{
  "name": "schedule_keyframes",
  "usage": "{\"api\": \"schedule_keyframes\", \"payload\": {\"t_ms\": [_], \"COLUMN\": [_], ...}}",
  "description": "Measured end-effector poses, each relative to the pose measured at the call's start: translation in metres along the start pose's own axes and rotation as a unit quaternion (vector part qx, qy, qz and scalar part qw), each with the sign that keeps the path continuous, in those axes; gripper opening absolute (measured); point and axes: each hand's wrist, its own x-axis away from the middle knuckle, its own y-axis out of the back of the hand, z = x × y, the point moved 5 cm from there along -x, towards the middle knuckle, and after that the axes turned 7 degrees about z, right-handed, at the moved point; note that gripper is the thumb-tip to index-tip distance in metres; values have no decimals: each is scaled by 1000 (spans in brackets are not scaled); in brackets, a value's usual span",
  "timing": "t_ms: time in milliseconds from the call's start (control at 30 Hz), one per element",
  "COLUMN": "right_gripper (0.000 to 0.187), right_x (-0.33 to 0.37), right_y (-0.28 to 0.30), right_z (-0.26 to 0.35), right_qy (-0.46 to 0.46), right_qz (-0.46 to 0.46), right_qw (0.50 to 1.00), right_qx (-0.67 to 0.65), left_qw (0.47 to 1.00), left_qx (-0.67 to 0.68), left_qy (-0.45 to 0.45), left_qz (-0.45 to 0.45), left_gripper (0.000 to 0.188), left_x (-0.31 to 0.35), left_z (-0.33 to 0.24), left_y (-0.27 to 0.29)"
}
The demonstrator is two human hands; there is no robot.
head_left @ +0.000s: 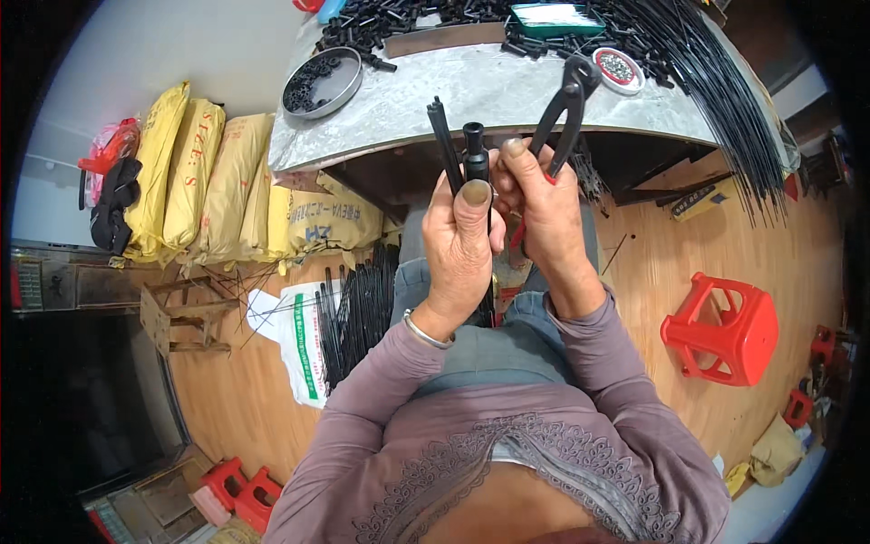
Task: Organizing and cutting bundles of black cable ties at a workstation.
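Observation:
My left hand (458,240) is closed round several thin black rods (440,131) and a thicker black sleeve-like fitting (474,145), which stands upright with its round mouth up. Its thumb presses on the front of the fitting. Black-headed pincers (571,91) with red grips sit in my right hand (550,213), their jaws pointing up and away from me. The right thumb and forefinger are pinched together beside the fitting; whether they also grip a small part is hidden. Both hands are just in front of the table's near edge, above my lap.
On the grey table (408,104) are a round tray (343,102) of black rings, a small dish (625,88) of metal bits, piled black tubes (372,27) and long black rods (725,109). Yellow sacks (195,172) stand left; a red stool (752,331) stands right. More black rods (358,308) lean by my left leg.

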Motion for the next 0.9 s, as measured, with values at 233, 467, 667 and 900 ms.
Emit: {"api": "schedule_keyframes", "payload": {"t_ms": [233,467,667,900], "right_gripper": [27,14,17,19], "right_x": [5,9,6,23], "right_y": [-2,-4,10,-3], "right_z": [20,36,20,6], "right_qy": [70,252,61,-52], "right_qz": [-64,-88,-9,153], "right_qw": [994,868,983,984], "right_qx": [53,419,171,-69], "left_qw": [1000,999,998,998], "left_qx": [9,-34,11,-23], "left_qy": [19,26,57,57], "left_qz": [20,22,30,26], "left_gripper": [50,53,63,68], "left_x": [3,5,5,-4], "left_z": [-1,-3,-4,2], "left_y": [-13,-12,-3,12]}}
